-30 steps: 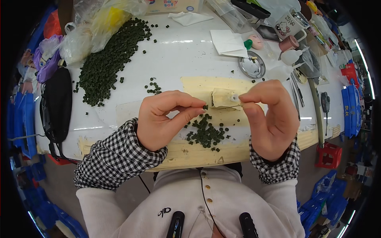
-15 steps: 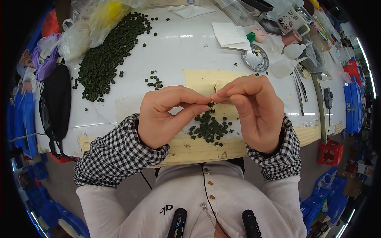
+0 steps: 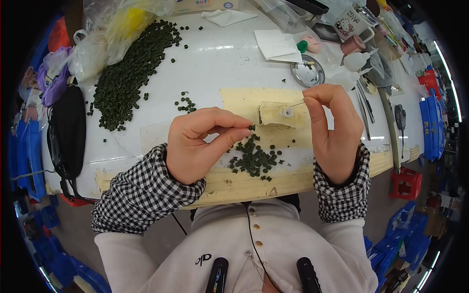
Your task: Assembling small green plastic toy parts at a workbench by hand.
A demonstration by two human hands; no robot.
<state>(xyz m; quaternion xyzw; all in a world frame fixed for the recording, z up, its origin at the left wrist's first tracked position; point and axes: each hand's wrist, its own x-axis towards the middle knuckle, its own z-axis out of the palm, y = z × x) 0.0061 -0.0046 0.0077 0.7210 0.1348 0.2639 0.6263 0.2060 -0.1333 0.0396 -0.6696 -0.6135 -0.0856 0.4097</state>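
Observation:
My left hand (image 3: 198, 144) pinches a small dark green round piece (image 3: 252, 127) between thumb and forefinger. A thin needle-like tool (image 3: 296, 104) is pinched in my right hand (image 3: 336, 129), its tip just above a small whitish cup (image 3: 288, 113). That cup stands on a tape-covered, cream-coloured block (image 3: 271, 115), which sits between my hands. Directly below my left fingertips lies a small pile of the same green pieces (image 3: 255, 158). What the cup contains is too small to make out.
A large heap of green pieces (image 3: 129, 73) spreads at the far left beside plastic bags (image 3: 93, 58) and a black pouch (image 3: 68, 132). Further right are a round metal dish (image 3: 308, 73), white paper (image 3: 276, 45), tweezers (image 3: 362, 108), a mug (image 3: 352, 24) and a spool (image 3: 352, 45).
My right hand has moved right and slightly away, taking the needle-like tool from my left fingertips to the cup. My left hand has shifted slightly left, still pinching a green piece. The block now shows.

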